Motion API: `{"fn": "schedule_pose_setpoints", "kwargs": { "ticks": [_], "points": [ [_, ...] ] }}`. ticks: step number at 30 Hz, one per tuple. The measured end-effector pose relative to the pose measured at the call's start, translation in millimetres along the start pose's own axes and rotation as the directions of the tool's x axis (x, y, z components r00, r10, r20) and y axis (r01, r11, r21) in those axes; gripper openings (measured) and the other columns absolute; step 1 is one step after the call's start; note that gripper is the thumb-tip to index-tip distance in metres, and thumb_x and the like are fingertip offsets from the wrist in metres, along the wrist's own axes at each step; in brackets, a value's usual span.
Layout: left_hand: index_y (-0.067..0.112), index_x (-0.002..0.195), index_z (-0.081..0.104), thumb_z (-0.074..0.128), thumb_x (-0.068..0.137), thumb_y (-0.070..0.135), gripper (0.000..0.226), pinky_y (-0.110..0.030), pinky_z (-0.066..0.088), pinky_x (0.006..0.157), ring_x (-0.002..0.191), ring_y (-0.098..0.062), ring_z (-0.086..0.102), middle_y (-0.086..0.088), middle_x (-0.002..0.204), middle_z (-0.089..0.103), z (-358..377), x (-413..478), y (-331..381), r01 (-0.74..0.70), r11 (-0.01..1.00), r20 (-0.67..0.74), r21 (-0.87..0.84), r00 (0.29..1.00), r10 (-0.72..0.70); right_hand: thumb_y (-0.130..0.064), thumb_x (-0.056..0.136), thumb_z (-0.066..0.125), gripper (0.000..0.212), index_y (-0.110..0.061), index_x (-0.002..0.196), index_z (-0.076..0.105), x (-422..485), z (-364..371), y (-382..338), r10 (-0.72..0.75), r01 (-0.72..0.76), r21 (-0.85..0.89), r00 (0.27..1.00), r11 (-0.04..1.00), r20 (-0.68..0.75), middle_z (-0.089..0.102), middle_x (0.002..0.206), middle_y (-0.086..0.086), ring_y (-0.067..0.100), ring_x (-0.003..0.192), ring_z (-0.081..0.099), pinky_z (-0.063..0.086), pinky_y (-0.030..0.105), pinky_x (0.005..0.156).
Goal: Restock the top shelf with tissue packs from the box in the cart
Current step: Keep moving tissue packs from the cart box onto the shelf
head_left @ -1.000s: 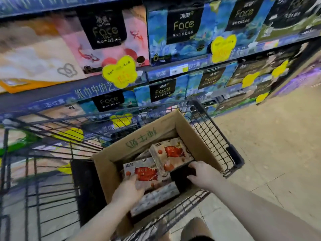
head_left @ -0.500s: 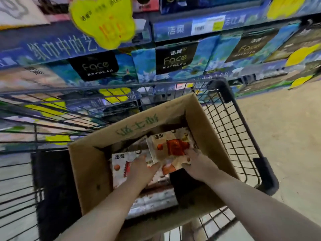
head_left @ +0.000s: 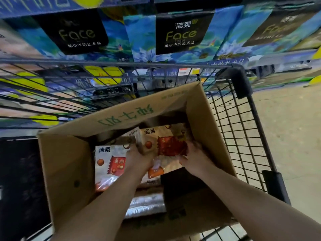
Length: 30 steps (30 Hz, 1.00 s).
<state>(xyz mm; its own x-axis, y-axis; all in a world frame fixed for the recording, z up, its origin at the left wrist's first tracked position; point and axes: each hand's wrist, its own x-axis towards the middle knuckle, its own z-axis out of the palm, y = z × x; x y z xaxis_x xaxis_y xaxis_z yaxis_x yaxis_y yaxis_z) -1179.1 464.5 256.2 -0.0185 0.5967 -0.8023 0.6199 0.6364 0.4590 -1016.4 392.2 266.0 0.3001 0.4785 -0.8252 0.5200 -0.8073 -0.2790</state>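
Observation:
An open cardboard box [head_left: 69,164] stands in a wire cart [head_left: 243,129]. Inside it lie cream tissue packs with red labels. Both my hands reach into the box. My left hand [head_left: 139,158] grips the left side of the upper tissue pack [head_left: 166,141], and my right hand [head_left: 194,155] grips its right side. That pack sits tilted between my hands. A second tissue pack [head_left: 109,166] lies to its left, partly under my left forearm. A silvery pack [head_left: 147,204] shows below, near the box's front.
Shelves behind the cart hold blue tissue packs with black "Face" labels [head_left: 180,33]. Yellow price tags [head_left: 104,75] hang on the lower shelf edge. Beige floor [head_left: 286,127] opens to the right of the cart. A black panel [head_left: 19,180] lines the cart at the left.
The view has dropped and closed in on the box. Both hands moved from the box's front onto the upper tissue pack and now grip its two sides.

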Motion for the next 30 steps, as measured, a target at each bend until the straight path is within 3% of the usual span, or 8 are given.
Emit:
{"fn": "schedule_pose_setpoints", "kwargs": {
  "ticks": [7,9,12,15,19,24,28,30],
  "points": [
    [0.018,0.107,0.06,0.075,0.079,0.023,0.032,-0.026,0.048,0.063,0.074,-0.013,0.061,0.001,0.087,0.067,-56,-6,-36,0.114,0.979,0.122,-0.17,0.988,-0.093,-0.052,0.079,0.067,0.101,-0.029,0.151,0.001,8,1,-4,-0.012,0.013,0.092,1.0,0.996,-0.006,0.01,0.158,0.0,0.025,0.144,0.02,0.023,0.046,0.116],
    [0.017,0.11,0.059,0.073,0.08,0.021,0.033,-0.032,0.049,0.072,0.071,-0.015,0.06,-0.002,0.085,0.066,-75,-5,-50,0.164,0.97,0.119,-0.177,0.982,-0.145,-0.059,0.071,0.07,0.109,-0.033,0.151,0.001,12,7,-8,0.014,-0.014,0.127,1.0,0.992,0.001,0.016,0.158,0.002,0.027,0.144,0.019,0.024,0.051,0.114],
    [0.014,0.116,0.056,0.069,0.083,0.02,0.036,-0.049,0.049,0.089,0.086,-0.028,0.065,-0.006,0.094,0.067,-93,-8,-74,0.212,0.956,0.107,-0.203,0.975,-0.194,-0.065,0.069,0.068,0.101,-0.033,0.149,0.015,12,19,-13,0.063,-0.09,0.179,0.986,0.98,0.152,0.028,0.152,0.007,0.031,0.139,0.027,0.031,0.043,0.108],
    [0.018,0.111,0.057,0.067,0.085,0.024,0.028,-0.046,0.049,0.089,0.089,-0.026,0.064,-0.005,0.097,0.067,-93,-13,-84,0.22,0.942,0.099,-0.253,0.974,-0.201,-0.049,0.072,0.075,0.089,-0.025,0.145,0.029,7,34,-15,-0.021,-0.068,0.299,0.959,0.952,0.284,0.043,0.144,0.002,0.022,0.131,0.041,0.036,0.029,0.096],
    [0.026,0.1,0.056,0.071,0.082,0.026,0.023,-0.042,0.05,0.087,0.096,-0.026,0.062,-0.004,0.102,0.066,-85,-18,-84,0.198,0.933,0.046,-0.3,0.98,-0.194,-0.045,0.073,0.076,0.081,-0.019,0.139,0.037,0,43,-18,-0.053,-0.013,0.315,0.978,0.949,0.2,0.051,0.135,0.002,0.021,0.123,0.049,0.04,0.027,0.088],
    [0.022,0.099,0.059,0.074,0.08,0.022,0.024,-0.043,0.054,0.085,0.095,-0.028,0.066,-0.009,0.105,0.068,-90,-42,-73,0.14,0.919,0.009,-0.369,0.989,-0.147,-0.043,0.069,0.08,0.077,-0.013,0.131,0.044,-21,23,-25,-0.102,0.067,0.269,0.988,0.961,0.119,0.059,0.125,0.005,0.022,0.113,0.056,0.048,0.038,0.095],
    [0.016,0.105,0.058,0.069,0.084,0.014,0.023,-0.026,0.053,0.056,0.083,-0.021,0.066,-0.007,0.095,0.068,-97,-79,-49,0.041,0.892,-0.042,-0.451,0.997,-0.067,-0.046,0.071,0.077,0.077,-0.016,0.132,0.041,-50,-8,-38,-0.169,0.149,0.218,0.983,0.965,0.077,0.055,0.126,0.003,0.022,0.116,0.054,0.047,0.033,0.091],
    [0.016,0.104,0.059,0.071,0.083,0.016,0.025,-0.031,0.056,0.062,0.081,-0.022,0.066,-0.007,0.092,0.068,-103,-97,-38,0.0,0.881,-0.096,-0.474,0.994,-0.052,-0.047,0.072,0.077,0.076,-0.017,0.131,0.04,-67,-23,-46,-0.245,0.224,0.227,0.967,0.948,0.07,0.055,0.124,0.0,0.018,0.113,0.053,0.046,0.03,0.088]
  ]
}}
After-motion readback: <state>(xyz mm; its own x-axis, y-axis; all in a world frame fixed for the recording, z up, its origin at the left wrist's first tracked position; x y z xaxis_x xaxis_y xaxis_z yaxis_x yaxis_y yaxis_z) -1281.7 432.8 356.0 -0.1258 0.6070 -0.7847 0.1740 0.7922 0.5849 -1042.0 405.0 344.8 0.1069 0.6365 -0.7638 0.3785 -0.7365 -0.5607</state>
